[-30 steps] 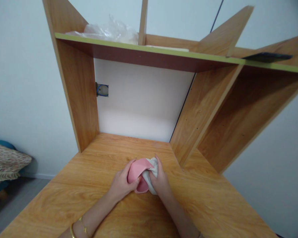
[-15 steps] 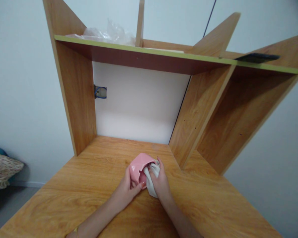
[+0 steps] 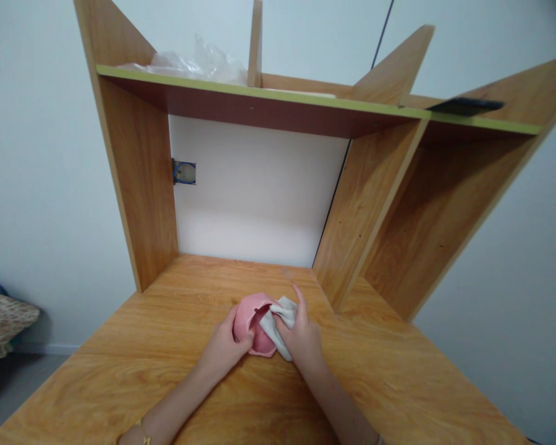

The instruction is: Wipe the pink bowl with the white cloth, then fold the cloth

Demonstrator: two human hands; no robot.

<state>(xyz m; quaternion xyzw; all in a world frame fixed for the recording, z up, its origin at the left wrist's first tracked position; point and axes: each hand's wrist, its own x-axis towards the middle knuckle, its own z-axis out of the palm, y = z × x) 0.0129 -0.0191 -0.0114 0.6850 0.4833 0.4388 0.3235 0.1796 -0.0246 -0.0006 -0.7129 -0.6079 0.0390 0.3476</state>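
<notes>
A small pink bowl [image 3: 254, 318] is tilted just above the wooden desk top [image 3: 176, 364], near its middle. My left hand [image 3: 222, 349] grips the bowl's left rim, thumb on the edge. My right hand [image 3: 303, 340] is closed on a white cloth [image 3: 278, 321] and presses it into the bowl's opening. The two hands are close together, almost touching.
The desk has a hutch: upright wooden side panels [image 3: 141, 185] and a shelf [image 3: 278, 102] above. On the shelf lie a crumpled clear plastic bag [image 3: 199, 62] and a dark flat object [image 3: 466, 106]. A wall socket [image 3: 184, 172] sits in the white back wall. Patterned fabric [image 3: 2, 321] lies at far left.
The bowl has been turned in my left hand and lowered a little, and the cloth has shifted inside it. The camera view has drifted slightly.
</notes>
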